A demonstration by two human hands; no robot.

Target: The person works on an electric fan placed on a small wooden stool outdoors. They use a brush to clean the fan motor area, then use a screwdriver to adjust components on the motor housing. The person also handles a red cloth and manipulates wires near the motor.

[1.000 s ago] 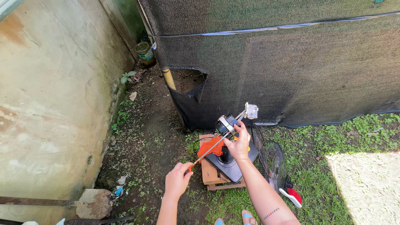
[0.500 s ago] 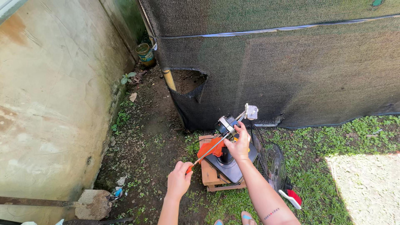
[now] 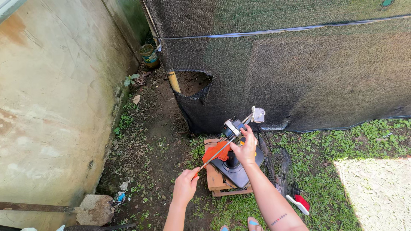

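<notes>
Person, head view: both forearms bare, no sleeves, gloves or watch in sight. Right forearm [image 3: 274, 207] bears a small line of coloured tattoo marks. Feet at the near edge wear light blue-strapped sandals [image 3: 253, 223].

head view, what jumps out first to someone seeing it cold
Low in the middle, the person's left hand grips a long thin screwdriver with an orange handle, its shaft angled up into the bare motor of a dismantled grey-based electric fan, which the right hand steadies. The fan stands on a small wooden block on the ground. Behind rises a wide dark mesh shade-cloth fence, and a stained concrete wall fills the left.
</notes>
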